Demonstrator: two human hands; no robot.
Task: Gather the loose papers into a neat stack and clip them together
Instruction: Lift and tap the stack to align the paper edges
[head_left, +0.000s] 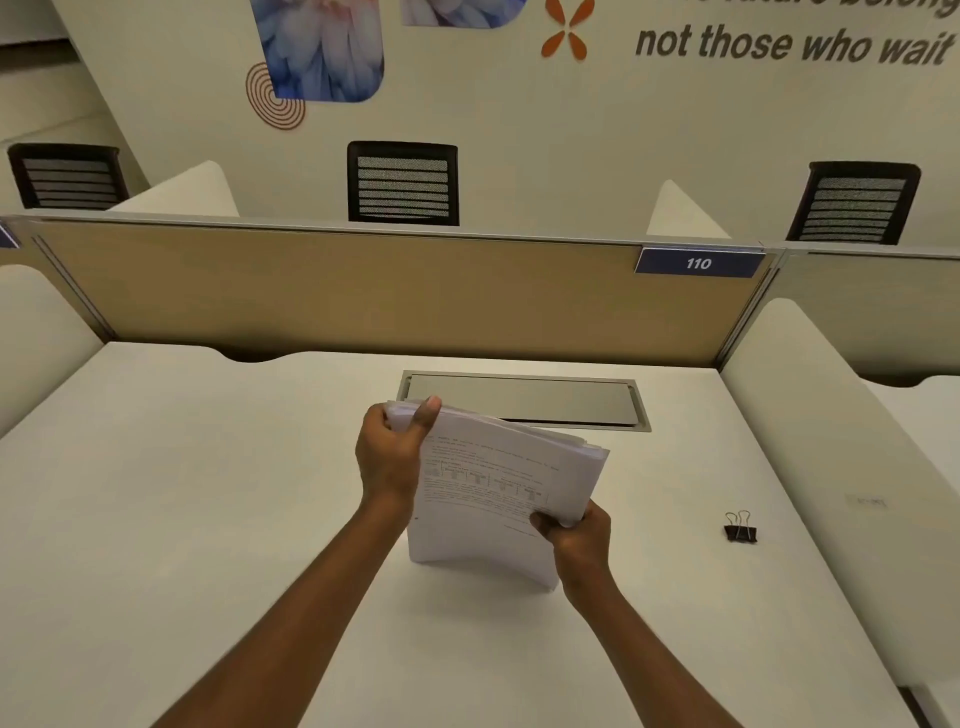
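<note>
Both hands (395, 457) grip the paper stack (493, 493) upright on desk (208, 493).

Worktop (208, 467): plain off-white. Papers (498, 488): white, fine grey-black print with small ruled tables. Binder clip (740, 532) near the right edge: black body, silver wire handles. Hatch plate (524, 399) at the far edge: dull grey metal. Partition (363, 291): tan. Label (698, 263): navy, white "110". Chairs (403, 183): black frames, grey-striped mesh.

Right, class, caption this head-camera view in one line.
Both hands, left hand and right hand, square a white paper stack on the white desk; black binder clip waits.
</note>
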